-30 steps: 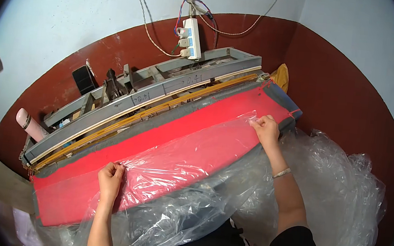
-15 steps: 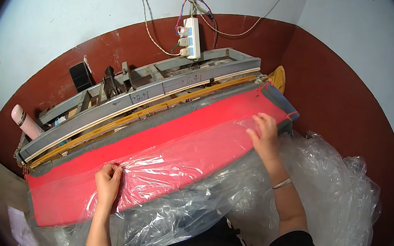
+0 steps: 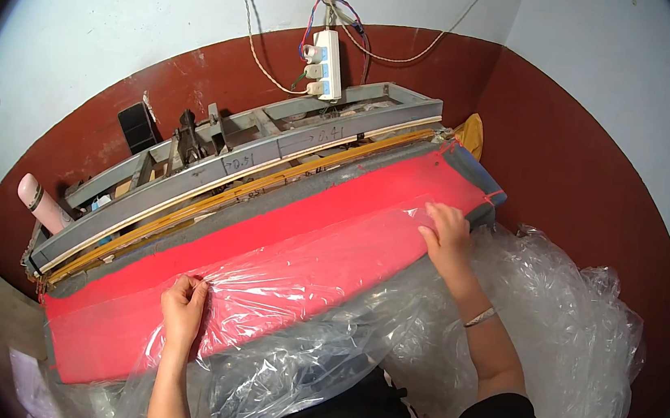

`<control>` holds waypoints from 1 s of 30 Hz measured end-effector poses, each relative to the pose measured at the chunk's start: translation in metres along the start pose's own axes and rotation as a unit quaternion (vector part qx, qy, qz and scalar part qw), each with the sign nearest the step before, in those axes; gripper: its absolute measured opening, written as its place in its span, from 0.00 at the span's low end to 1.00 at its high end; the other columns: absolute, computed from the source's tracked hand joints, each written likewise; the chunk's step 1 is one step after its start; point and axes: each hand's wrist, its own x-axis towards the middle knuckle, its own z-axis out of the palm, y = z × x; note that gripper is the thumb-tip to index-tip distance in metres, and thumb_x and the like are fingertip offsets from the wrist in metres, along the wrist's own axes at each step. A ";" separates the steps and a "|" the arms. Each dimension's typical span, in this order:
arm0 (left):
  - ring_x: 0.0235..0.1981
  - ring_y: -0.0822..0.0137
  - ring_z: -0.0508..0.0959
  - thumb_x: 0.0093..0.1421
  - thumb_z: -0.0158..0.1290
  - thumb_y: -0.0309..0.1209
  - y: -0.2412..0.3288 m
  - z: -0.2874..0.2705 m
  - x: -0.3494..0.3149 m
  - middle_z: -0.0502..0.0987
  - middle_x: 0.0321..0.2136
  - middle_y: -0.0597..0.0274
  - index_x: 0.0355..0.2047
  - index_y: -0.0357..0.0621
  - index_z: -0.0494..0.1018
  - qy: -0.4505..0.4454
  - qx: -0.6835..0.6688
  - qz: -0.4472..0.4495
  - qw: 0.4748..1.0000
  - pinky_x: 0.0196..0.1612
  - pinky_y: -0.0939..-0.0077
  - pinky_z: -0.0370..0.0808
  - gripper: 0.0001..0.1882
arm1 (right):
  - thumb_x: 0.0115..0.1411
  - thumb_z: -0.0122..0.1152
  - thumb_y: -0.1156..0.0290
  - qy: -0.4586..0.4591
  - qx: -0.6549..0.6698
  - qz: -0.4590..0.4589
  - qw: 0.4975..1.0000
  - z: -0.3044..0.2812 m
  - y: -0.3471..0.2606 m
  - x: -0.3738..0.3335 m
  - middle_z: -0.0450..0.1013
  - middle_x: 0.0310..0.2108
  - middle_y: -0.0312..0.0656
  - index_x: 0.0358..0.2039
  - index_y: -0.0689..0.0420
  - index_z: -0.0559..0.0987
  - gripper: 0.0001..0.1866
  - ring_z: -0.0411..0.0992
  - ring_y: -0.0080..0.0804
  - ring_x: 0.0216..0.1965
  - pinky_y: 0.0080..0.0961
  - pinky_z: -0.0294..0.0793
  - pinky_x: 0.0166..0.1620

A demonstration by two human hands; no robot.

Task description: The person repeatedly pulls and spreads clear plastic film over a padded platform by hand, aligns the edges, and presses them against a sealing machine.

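Your left hand (image 3: 184, 307) is pinching the clear plastic film (image 3: 282, 285), which is lying across the red cloth (image 3: 268, 228); your right hand (image 3: 449, 239) is gaping loosely at the film's right end.

From here I can't see the plastic sheet (image 3: 277, 294) beneath the left hand (image 3: 182, 307); the top edge cuts off the cords (image 3: 327, 10).
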 end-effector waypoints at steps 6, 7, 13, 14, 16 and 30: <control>0.16 0.78 0.63 0.54 0.56 0.26 0.003 0.003 0.000 0.67 0.12 0.65 0.21 0.35 0.69 -0.002 -0.009 0.004 1.000 0.20 0.78 0.61 0.10 | 0.43 0.65 0.70 -0.227 0.152 0.291 0.917 0.029 0.041 -0.012 0.71 0.33 0.42 0.38 0.56 0.74 0.19 0.69 0.39 0.38 0.36 0.64 0.43; 0.16 0.78 0.63 0.55 0.56 0.27 0.004 0.002 0.000 0.67 0.12 0.65 0.21 0.35 0.69 0.000 -0.007 0.009 1.000 0.20 0.78 0.62 0.10 | 0.43 0.65 0.70 -0.228 0.153 0.289 0.917 0.028 0.036 -0.009 0.71 0.33 0.42 0.38 0.56 0.74 0.19 0.69 0.39 0.38 0.36 0.64 0.43; 0.15 0.77 0.64 0.54 0.56 0.27 0.001 0.001 0.000 0.68 0.12 0.63 0.21 0.35 0.69 0.000 -0.001 0.007 1.000 0.20 0.78 0.62 0.09 | 0.43 0.64 0.71 -0.007 -0.070 0.009 0.998 0.017 0.020 0.001 0.69 0.38 0.38 0.35 0.53 0.75 0.15 0.67 0.37 0.43 0.36 0.62 0.46; 0.15 0.77 0.64 0.54 0.56 0.27 0.001 0.001 0.000 0.68 0.12 0.63 0.21 0.35 0.69 -0.001 -0.001 0.007 1.000 0.20 0.78 0.62 0.09 | 0.44 0.64 0.69 -0.010 -0.065 0.034 0.997 0.019 0.022 -0.003 0.68 0.39 0.38 0.36 0.53 0.75 0.16 0.66 0.37 0.45 0.37 0.62 0.46; 0.15 0.77 0.64 0.54 0.56 0.27 0.001 0.001 -0.001 0.68 0.12 0.63 0.21 0.35 0.70 0.000 0.011 0.009 1.000 0.20 0.77 0.62 0.09 | 0.45 0.64 0.68 -0.015 -0.059 0.059 0.996 0.021 0.020 -0.004 0.68 0.41 0.37 0.37 0.53 0.75 0.17 0.65 0.37 0.46 0.38 0.62 0.46; 0.15 0.76 0.62 0.54 0.56 0.27 0.002 0.001 0.000 0.66 0.11 0.63 0.21 0.36 0.69 -0.002 0.008 0.015 1.000 0.20 0.77 0.62 0.10 | 0.45 0.62 0.69 -0.008 -0.060 0.026 0.998 0.027 0.032 -0.002 0.68 0.35 0.34 0.25 0.53 0.75 0.07 0.66 0.36 0.41 0.37 0.63 0.43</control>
